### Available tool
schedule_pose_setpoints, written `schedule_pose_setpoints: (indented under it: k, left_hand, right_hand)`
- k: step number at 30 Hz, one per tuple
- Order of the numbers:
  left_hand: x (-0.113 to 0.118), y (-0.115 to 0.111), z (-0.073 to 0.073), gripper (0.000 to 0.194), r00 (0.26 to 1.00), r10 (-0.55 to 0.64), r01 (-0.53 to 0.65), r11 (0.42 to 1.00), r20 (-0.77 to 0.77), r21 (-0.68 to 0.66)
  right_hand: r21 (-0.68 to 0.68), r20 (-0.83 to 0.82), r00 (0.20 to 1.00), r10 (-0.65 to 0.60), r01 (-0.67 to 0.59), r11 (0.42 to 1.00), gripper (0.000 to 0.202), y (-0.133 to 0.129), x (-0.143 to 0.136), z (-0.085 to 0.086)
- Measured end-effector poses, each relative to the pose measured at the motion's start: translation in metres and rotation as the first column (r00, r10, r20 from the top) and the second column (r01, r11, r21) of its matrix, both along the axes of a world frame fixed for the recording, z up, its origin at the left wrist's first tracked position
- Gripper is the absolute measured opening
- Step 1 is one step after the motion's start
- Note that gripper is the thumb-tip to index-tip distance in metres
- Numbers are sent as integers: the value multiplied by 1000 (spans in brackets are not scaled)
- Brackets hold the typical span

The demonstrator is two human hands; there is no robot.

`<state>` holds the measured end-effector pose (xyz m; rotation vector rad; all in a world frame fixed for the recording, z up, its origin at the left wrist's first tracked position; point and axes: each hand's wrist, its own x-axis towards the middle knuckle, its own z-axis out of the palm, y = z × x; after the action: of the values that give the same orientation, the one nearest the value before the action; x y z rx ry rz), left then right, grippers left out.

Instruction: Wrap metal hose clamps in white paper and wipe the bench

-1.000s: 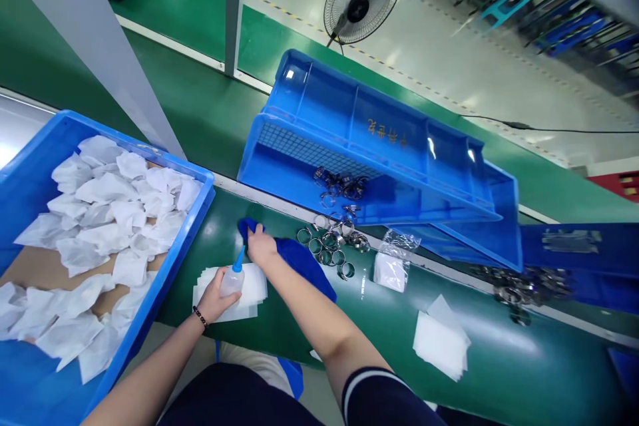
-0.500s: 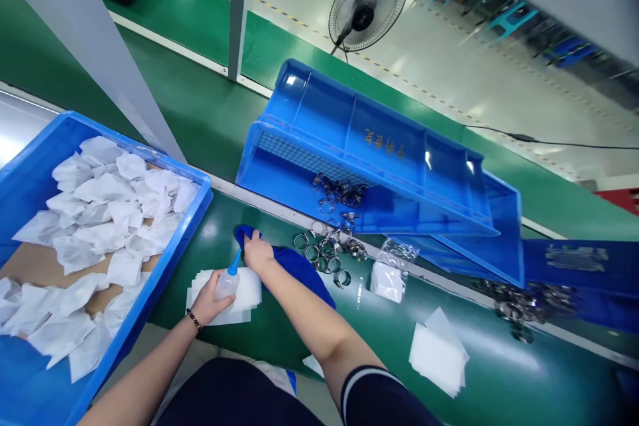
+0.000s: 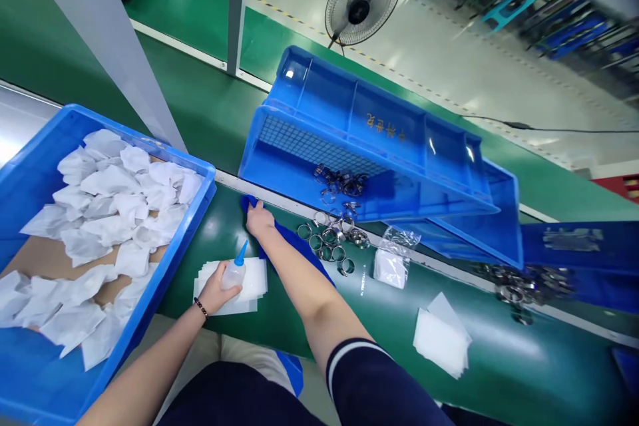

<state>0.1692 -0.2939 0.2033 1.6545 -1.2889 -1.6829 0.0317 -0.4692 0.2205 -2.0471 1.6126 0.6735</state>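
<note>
My left hand (image 3: 219,287) is wrapped round a small translucent squeeze bottle (image 3: 234,274) with a pointed blue nozzle, held above a stack of white paper sheets (image 3: 255,279). Farther forward, my right hand (image 3: 259,218) grips a blue cloth (image 3: 294,243) on the green table; part of the cloth lies hidden under my forearm. To the right of that hand, several metal hose clamps (image 3: 327,239) lie loose on the table edge, just in front of a tipped blue bin.
At left stands a blue crate (image 3: 200,213) holding crumpled white paper packets (image 3: 110,180). The tipped blue bin (image 3: 319,90) holds more clamps (image 3: 342,181). Rightward lie a clear bag (image 3: 392,266), white sheets (image 3: 442,339) and another clamp pile (image 3: 519,289). A fan (image 3: 362,3) stands beyond.
My right hand has slid forward, away from my body, with the cloth. The bottle in my left hand has moved slightly and its nozzle is now clear of the right hand.
</note>
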Motion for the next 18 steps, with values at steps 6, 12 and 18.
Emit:
schedule_pose_setpoints:
  k: [6,12,18]
  left_hand:
    - [3,2,-7,55,1000,-12,12,1000,-18,-17]
    - [2,2,-8,54,1000,-8,7,999,-17,-33]
    - [4,1,-7,53,999,-19,19,1000,-30,-11]
  right_hand:
    - [51,24,1000,16,-17,999,49,27,-1,2]
    - [-1,-19,999,-40,40,999,51,12,0,0]
    - [56,5,1000,-30,29,998,49,18,1,1]
